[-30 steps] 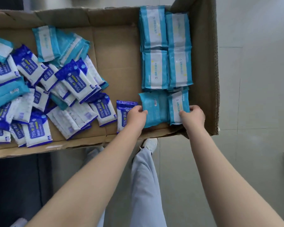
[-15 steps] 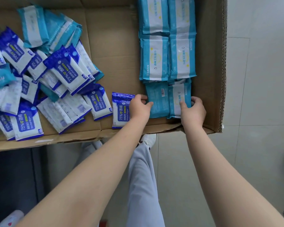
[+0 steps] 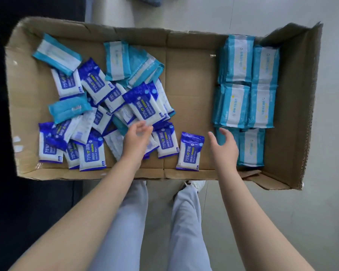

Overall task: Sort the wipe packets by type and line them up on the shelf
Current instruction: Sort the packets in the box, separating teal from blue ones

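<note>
A shallow cardboard box (image 3: 186, 98) holds two kinds of wipe packets. Light blue packets (image 3: 245, 89) lie lined up in two columns along its right side. A loose heap of dark blue alcohol wipe packets (image 3: 143, 106) mixed with a few light blue ones (image 3: 116, 60) fills the left half. One dark blue packet (image 3: 190, 151) lies alone near the front edge. My left hand (image 3: 136, 139) hovers over the heap with loosely bent fingers, holding nothing. My right hand (image 3: 224, 147) hangs open beside the nearest light blue packet (image 3: 251, 147), empty.
The box's right wall (image 3: 299, 106) stands up as a flap. Bare cardboard shows in the middle of the box. Below the box are my legs in light trousers (image 3: 186, 222) and a white shoe (image 3: 196, 184) on a grey tiled floor. Something dark stands at the left (image 3: 27, 212).
Both hands have let go of the front light blue packets. The left hand has moved left over the mixed heap. The view has pulled back, showing the whole box.
</note>
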`<state>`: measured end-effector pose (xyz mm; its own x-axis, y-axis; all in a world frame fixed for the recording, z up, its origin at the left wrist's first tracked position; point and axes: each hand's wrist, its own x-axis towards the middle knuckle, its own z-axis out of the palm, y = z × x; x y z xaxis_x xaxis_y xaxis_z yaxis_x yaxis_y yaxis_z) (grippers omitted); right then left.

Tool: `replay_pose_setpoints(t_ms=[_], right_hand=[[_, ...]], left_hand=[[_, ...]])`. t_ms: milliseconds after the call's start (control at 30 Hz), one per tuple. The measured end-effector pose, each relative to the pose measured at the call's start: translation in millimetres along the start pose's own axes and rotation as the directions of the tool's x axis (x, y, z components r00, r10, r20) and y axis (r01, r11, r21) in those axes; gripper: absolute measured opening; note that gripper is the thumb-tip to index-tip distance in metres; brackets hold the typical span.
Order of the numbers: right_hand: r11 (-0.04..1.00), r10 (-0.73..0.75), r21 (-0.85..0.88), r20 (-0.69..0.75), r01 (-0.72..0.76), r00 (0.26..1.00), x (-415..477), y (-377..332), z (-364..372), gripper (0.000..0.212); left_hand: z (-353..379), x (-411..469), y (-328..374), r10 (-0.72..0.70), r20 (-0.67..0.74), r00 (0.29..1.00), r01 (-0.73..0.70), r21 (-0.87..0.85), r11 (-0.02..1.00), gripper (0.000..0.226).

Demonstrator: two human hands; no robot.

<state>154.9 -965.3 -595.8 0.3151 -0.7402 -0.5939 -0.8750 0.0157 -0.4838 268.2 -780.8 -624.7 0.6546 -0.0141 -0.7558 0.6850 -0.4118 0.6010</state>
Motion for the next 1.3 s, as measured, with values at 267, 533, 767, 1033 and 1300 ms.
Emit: replay_pose_setpoints(t_ms=[267,533,767,1033,1300], right_hand=[[0.989,-0.146,0.056,0.182,0.138,0.972,-15,-127,101,0.049],[0.972,-0.229,0.002,0.223,0.234,0.948,15,-212,190,0.052],[0.955,-0.226,-0.155,0.170,0.252,0.959,51,-238,254,0.060],[0.984,-0.103,-0.137,0.102,0.116,0.989,65,-240,274,0.043],[0.949,-0.018,0.313,0.189,-0.042,0.982,40,-218,234,0.018]], left_hand=[[-113,79,51,0.022,-0.129,0.991,-0.032,-0.074,0.997,0.027],[-181,162,89,0.022,-0.271,0.962,-0.049,-0.095,0.994,0.049],[-206,230,109,-0.111,-0.346,0.932,-0.005,-0.316,0.949,0.067],[-208,260,108,-0.080,-0.411,0.908,-0.023,-0.240,0.971,0.032],[-192,201,104,0.145,-0.401,0.905,-0.256,-0.237,0.937,0.022]])
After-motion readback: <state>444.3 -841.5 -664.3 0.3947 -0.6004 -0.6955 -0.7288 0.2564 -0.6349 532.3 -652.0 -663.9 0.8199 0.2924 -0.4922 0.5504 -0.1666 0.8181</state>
